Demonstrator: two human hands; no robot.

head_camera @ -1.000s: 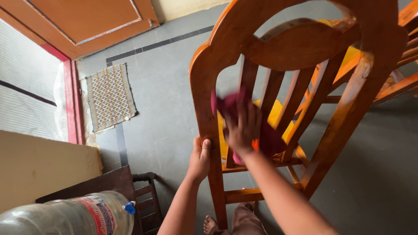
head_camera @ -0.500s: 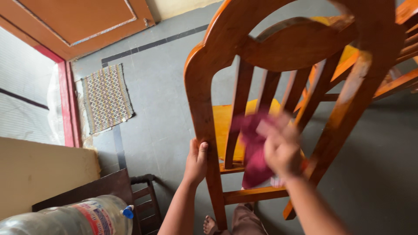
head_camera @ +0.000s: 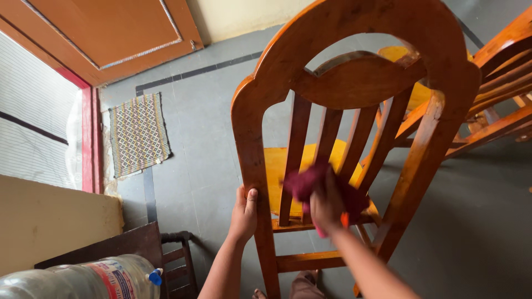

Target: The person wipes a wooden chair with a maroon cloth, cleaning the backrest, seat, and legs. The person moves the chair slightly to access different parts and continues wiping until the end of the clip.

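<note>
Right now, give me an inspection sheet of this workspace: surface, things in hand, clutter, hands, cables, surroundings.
Surface: grey tiled floor with a dark inlaid line.
Things in hand: wooden chair, orange-brown with an arched slatted back and a yellow seat; dark red cloth pressed against the lower slats.
Clutter: large clear water bottle with a blue cap; dark wooden stand beside it.
Hands: left hand grips the chair's left back post; right hand holds the cloth.
Cables: nothing seen.
Surroundings: patterned doormat by a red-framed doorway, brown door, second wooden chair at right.
</note>
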